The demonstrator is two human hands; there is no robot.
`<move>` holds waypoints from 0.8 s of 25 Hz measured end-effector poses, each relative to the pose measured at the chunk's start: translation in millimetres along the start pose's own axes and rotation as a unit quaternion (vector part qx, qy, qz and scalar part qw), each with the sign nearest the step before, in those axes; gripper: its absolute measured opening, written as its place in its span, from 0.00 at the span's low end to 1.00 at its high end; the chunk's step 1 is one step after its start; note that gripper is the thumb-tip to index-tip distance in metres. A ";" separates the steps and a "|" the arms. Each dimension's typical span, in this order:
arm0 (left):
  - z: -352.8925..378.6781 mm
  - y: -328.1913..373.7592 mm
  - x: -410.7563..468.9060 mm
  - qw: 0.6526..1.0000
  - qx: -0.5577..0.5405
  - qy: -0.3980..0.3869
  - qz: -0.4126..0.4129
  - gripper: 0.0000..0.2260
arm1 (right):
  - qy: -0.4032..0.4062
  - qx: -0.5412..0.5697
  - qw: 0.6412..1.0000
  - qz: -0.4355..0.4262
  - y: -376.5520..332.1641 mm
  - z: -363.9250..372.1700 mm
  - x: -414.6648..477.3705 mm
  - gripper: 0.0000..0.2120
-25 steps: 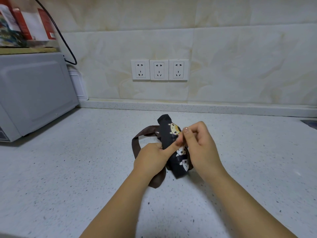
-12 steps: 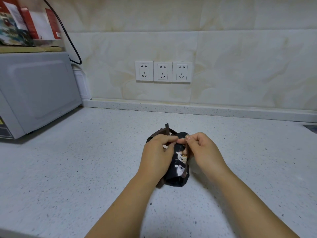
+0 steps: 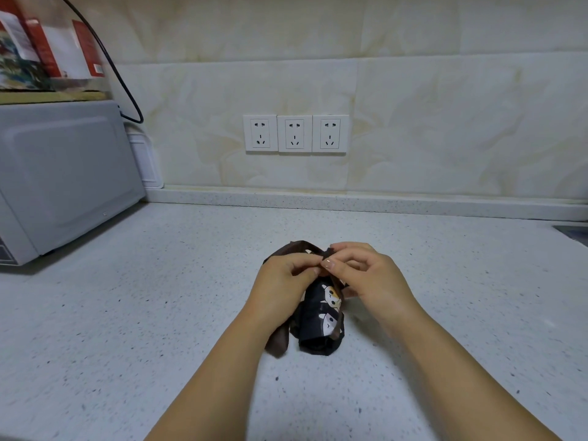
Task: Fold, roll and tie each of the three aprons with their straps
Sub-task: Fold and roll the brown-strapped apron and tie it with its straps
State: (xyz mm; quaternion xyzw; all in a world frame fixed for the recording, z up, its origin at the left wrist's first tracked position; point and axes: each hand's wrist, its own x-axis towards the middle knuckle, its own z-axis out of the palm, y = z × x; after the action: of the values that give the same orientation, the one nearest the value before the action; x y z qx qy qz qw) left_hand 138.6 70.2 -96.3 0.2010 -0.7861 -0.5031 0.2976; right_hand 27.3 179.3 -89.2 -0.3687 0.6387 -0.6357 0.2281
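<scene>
there, a pale speckled countertop (image 3: 127, 313) ran back to a tiled wall. a grey microwave (image 3: 63, 173) stood at the left edge, and three white sockets (image 3: 295, 133) sat on the wall behind. near the front middle of the counter lay the apron (image 3: 321, 326), a black roll printed with cartoon cats, one end pointing at the person. both hands met over its far end. the left hand (image 3: 280, 281) and the right hand (image 3: 369, 278) were curled, fingertips pinching the brown strap (image 3: 326, 253) between them. a loose strap end (image 3: 280, 342) trailed just left of the roll.
</scene>
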 end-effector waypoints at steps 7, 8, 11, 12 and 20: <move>-1.0 0.0 -1.7 0.994 0.023 -0.103 0.000 0.12 | 0.049 -0.082 0.995 -0.041 3.3 5.5 1.2 0.06; 0.1 1.3 -2.6 0.994 0.008 -0.105 0.001 0.09 | 0.054 -0.083 0.994 -0.042 2.7 5.7 0.9 0.06; 6.0 1.4 -3.9 0.998 -0.002 -0.061 0.010 0.04 | 0.053 -0.074 0.995 -0.032 1.8 5.6 0.4 0.06; 7.7 0.6 -3.4 0.999 0.004 -0.039 0.004 0.04 | 0.044 -0.061 0.997 -0.020 0.9 3.4 0.7 0.05; 7.5 -1.5 -0.1 0.999 -0.023 0.004 -0.035 0.11 | 0.008 -0.086 0.996 0.024 -6.2 -11.6 2.1 0.03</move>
State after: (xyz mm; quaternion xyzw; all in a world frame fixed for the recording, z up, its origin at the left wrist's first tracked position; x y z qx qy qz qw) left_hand 133.7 74.7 -100.0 0.2233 -0.7655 -0.5307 0.2872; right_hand 18.2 185.6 -81.7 -0.3668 0.7015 -0.5754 0.2056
